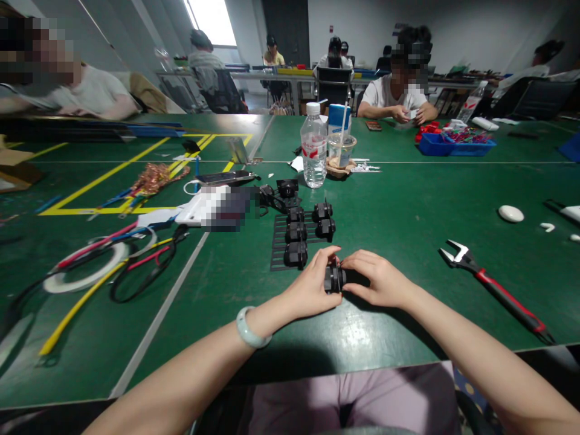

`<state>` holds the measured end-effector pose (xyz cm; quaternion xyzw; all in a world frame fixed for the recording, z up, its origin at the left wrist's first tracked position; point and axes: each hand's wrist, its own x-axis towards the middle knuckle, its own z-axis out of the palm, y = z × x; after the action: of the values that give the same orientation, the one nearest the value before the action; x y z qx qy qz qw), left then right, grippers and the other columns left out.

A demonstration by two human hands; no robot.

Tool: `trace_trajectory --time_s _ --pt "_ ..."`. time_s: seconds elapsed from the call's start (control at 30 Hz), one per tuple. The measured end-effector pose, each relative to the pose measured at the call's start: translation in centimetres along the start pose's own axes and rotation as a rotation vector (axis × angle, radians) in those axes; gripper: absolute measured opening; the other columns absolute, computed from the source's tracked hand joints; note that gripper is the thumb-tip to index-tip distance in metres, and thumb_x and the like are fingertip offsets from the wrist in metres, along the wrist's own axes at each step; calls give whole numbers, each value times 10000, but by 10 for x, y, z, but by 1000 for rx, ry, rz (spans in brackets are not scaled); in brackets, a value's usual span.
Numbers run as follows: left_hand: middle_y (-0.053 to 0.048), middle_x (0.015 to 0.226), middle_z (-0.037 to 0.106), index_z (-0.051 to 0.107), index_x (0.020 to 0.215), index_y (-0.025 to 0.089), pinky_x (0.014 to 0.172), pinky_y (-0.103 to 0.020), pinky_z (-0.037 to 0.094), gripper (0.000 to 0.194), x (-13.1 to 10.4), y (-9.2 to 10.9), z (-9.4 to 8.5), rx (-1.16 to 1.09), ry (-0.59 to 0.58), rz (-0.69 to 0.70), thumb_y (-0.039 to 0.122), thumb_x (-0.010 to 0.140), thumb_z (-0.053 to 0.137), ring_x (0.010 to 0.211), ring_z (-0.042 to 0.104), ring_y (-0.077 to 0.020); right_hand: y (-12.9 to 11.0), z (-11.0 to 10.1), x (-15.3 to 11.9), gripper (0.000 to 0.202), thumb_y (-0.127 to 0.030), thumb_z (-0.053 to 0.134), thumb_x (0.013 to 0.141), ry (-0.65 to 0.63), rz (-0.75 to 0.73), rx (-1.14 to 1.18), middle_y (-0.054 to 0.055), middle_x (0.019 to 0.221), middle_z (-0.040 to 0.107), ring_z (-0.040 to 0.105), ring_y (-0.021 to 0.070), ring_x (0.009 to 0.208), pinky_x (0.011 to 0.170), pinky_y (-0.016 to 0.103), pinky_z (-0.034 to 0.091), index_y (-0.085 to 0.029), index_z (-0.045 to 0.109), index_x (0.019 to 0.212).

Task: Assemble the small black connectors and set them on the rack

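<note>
Low over the green table [389, 338], a black cable gland [334, 278] with ribbed sides is held between my two hands. My left hand [312, 283] wraps its fingers and thumb round the left side of it. From the right, my right hand [378, 277] closes its fingertips on the gland's other end; part of that end is hidden by the fingers. Just beyond my hands, several similar black glands [296, 254] stand in two rows on a black slotted mat [277, 249].
An adjustable wrench [502, 292] with red-black handle lies right. A water bottle [313, 148] and a plastic cup [341, 148] stand ahead. Cables [86, 305] and a white ring [86, 278] lie left. A blue tray [435, 145] is far right. Several people sit around.
</note>
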<state>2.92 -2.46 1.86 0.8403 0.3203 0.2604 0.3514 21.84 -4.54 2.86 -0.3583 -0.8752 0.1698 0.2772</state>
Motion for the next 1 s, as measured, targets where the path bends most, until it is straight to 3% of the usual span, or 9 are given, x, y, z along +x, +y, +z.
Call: trace_trajectory --time_s 1.0 --pt "-75 1097 407 240 1206 181 931 -379 367 721 0 3 -2 -10 -7 0 91 565 559 1037 435 -205 -1 -2 1 300 -272 543 761 11 -7 13 104 957 599 536 199 901 792 366 450 -150 514 1034"
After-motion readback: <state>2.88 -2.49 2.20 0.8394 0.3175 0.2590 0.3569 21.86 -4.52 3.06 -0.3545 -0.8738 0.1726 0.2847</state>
